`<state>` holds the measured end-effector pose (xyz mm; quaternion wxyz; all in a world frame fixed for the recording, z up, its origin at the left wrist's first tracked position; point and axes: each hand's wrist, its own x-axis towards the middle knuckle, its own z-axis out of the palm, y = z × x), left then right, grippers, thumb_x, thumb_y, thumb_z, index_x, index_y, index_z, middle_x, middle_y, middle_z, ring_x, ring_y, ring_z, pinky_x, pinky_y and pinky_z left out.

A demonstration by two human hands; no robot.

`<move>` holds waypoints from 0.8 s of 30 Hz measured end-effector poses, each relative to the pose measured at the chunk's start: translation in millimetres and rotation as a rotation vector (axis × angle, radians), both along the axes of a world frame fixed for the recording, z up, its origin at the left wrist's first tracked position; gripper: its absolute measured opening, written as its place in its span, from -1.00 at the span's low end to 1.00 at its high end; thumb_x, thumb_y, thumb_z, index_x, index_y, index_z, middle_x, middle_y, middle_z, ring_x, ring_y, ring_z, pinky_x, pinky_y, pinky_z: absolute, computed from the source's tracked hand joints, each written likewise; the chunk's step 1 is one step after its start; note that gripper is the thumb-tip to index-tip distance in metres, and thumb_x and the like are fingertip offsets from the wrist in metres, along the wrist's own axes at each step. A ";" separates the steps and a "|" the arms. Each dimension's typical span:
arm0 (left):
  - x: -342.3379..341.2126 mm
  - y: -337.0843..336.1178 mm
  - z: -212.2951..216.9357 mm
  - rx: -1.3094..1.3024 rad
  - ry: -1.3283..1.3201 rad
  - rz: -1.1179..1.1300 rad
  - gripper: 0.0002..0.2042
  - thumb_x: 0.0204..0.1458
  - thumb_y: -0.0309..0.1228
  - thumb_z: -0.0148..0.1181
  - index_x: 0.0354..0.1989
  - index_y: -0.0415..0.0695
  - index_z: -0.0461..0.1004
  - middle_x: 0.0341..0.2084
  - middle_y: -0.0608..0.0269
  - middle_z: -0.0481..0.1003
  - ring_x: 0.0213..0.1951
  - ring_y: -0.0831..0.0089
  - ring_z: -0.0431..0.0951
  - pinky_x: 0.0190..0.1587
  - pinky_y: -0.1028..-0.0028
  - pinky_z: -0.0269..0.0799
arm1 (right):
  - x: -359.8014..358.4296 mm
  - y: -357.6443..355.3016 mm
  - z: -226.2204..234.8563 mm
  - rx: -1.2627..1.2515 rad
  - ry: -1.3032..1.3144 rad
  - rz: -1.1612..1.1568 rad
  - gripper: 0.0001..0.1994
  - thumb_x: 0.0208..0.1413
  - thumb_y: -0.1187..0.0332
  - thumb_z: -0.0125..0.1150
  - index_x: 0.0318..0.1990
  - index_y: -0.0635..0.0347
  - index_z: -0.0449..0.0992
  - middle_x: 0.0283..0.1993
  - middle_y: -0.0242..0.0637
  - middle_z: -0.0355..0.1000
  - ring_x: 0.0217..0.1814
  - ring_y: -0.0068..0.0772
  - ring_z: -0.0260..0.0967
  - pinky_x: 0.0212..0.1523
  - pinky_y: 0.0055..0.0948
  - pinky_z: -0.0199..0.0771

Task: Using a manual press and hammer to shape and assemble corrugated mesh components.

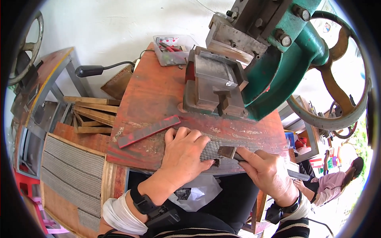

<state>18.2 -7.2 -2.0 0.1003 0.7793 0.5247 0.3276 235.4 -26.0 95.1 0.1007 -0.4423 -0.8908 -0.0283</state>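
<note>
My left hand (pixel 183 150) lies over a grey strip (pixel 210 150) scored into a grid of small blocks, its thumb and fingers gripping the strip near the table's front edge. My right hand (pixel 266 171) is closed round a scraper (pixel 228 152) with a flat metal blade, index finger stretched along it. The blade meets the strip's right end. Part of the strip is hidden under my left hand. Beyond that hand, a long grey bar with red edges (pixel 149 131) lies slantwise on the worn reddish table (pixel 149 89).
A green hand press (pixel 278 89) with a large handwheel (pixel 337 119) and steel die block (pixel 206 95) stands behind my hands. A plastic tub (pixel 168 59) holds tools. Left are a tray of gridded strips (pixel 57 202) and wooden frames (pixel 93 115). A plastic bag (pixel 202 194) lies on my lap. Another person (pixel 335 184) sits right.
</note>
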 end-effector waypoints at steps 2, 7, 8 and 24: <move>0.4 0.0 0.1 0.005 -0.002 0.001 -0.47 -0.31 -0.16 0.51 -0.08 -0.06 0.55 -0.15 0.31 0.48 0.00 0.25 0.35 0.14 0.14 0.09 | -0.6 -0.7 -1.4 -0.002 -0.008 -0.011 -0.59 0.04 0.29 0.35 0.10 -0.07 0.52 -0.57 -0.32 0.35 -0.61 -0.21 0.43 -0.59 -0.27 0.47; -1.1 -0.8 0.7 0.019 0.010 0.004 -0.50 -0.24 -0.14 0.48 -0.10 -0.08 0.56 -0.15 0.30 0.48 0.01 0.27 0.35 0.14 0.14 0.10 | -5.0 -0.5 7.8 0.031 0.115 -0.015 -0.60 0.05 0.30 0.34 0.08 -0.04 0.52 -0.57 -0.32 0.37 -0.60 -0.21 0.44 -0.58 -0.28 0.48; -0.6 -0.2 0.7 0.020 0.007 0.003 -0.50 -0.25 -0.14 0.49 -0.10 -0.08 0.56 -0.16 0.30 0.48 0.01 0.27 0.35 0.14 0.14 0.10 | -4.3 0.8 4.6 0.031 0.114 -0.016 -0.60 0.05 0.30 0.34 0.08 -0.04 0.52 -0.57 -0.32 0.37 -0.60 -0.21 0.44 -0.58 -0.28 0.48; 1.5 0.4 -0.8 0.008 0.005 0.026 -0.47 -0.32 -0.17 0.51 -0.10 -0.05 0.56 -0.17 0.33 0.49 0.00 0.26 0.36 0.15 0.14 0.09 | 3.1 1.0 5.4 -0.025 0.108 0.040 -0.57 0.01 0.33 0.37 0.10 -0.03 0.52 -0.57 -0.28 0.39 -0.59 -0.19 0.43 -0.55 -0.26 0.46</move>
